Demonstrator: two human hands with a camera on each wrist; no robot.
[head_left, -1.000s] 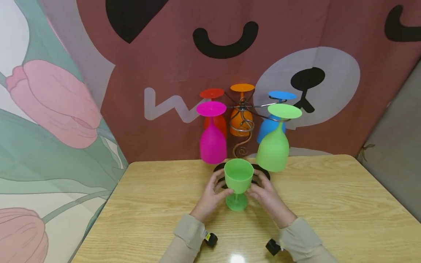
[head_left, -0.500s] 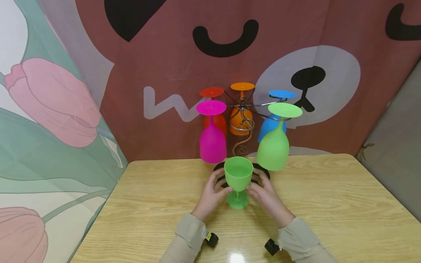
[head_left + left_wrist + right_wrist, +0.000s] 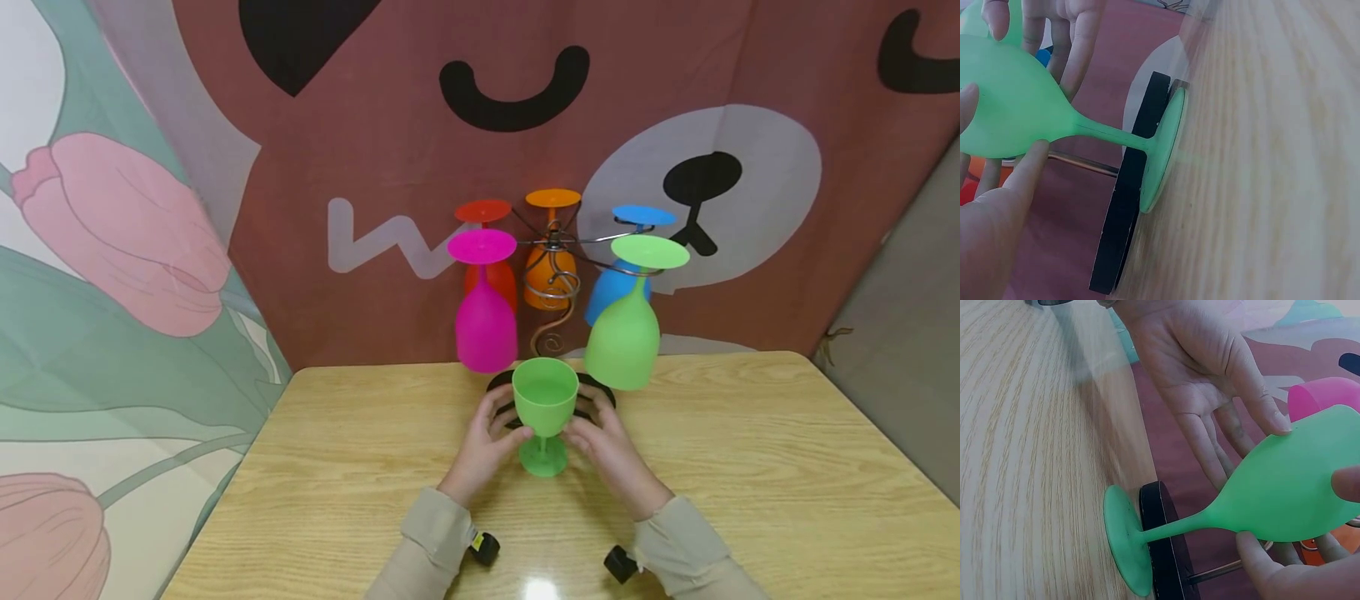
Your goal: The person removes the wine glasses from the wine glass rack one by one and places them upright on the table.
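Note:
A green plastic goblet [image 3: 545,408] stands upright, bowl up, between both hands at the middle of the table. My left hand [image 3: 487,446] grips the bowl's left side, thumb low near the stem. My right hand [image 3: 609,448] grips the other side, its thumb also by the bottom of the bowl. In both wrist views the goblet's foot [image 3: 1166,150] is right at the tabletop, in front of the rack's black base [image 3: 1166,544]. Parts of the far fingers are hidden behind the bowl.
Behind stands a metal rack [image 3: 553,242] with goblets hanging upside down: magenta [image 3: 486,333], red [image 3: 510,287], orange [image 3: 551,271], blue [image 3: 611,292] and light green [image 3: 626,346]. The wooden table [image 3: 337,467] meets a printed cloth [image 3: 375,317] at its back edge.
The goblet's foot has shifted slightly right and away from the person, so the goblet looks straighter. Both hands keep their hold in nearly the same place.

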